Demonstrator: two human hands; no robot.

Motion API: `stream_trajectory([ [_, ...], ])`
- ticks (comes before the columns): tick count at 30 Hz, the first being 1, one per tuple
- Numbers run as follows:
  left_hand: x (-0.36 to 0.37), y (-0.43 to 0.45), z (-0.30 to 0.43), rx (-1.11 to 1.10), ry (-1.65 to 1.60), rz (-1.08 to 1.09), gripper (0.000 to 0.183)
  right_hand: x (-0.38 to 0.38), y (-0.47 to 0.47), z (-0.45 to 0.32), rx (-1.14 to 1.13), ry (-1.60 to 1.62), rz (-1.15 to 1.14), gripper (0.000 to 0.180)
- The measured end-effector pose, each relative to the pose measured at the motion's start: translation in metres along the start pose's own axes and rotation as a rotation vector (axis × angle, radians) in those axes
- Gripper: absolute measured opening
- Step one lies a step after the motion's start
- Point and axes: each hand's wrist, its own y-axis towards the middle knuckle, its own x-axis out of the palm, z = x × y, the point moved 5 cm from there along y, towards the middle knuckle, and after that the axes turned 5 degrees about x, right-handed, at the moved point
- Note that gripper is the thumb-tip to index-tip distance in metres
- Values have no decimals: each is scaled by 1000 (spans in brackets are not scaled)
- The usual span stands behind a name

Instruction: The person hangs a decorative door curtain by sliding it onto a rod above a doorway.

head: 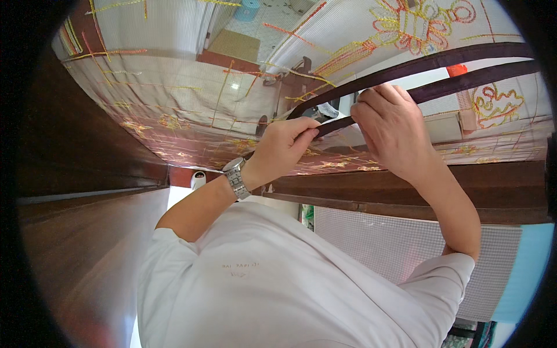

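Note:
A sheer curtain with yellow, orange and red embroidery spans the upper view. Two dark purple fabric edges run across it, with an open gap between them. My left hand, a steel-banded watch on its wrist, pinches the lower dark edge between thumb and fingers. Just right of it, my right hand grips the same edge, its fingers curled over and its fingertips partly hidden. The upper dark edge passes behind and above my right hand, apparently not held.
A dark brown wooden frame runs below the curtain, and a dark wooden panel stands at left. A small white camera-like device is near the corner. Behind the sheer fabric, a room with a blue container shows. Checked cloth lies at right.

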Motion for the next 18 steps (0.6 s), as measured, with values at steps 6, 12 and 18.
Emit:
stream_trajectory([
  [6,10,-4,0,152,-56,25,3,9,3,-2,22,1,-57,15],
  [12,23,-5,-5,369,20,103,7,24,-1,-8,26,69,-191,20],
  [18,26,-7,-11,412,61,126,7,39,-7,-20,-4,87,-278,17],
])
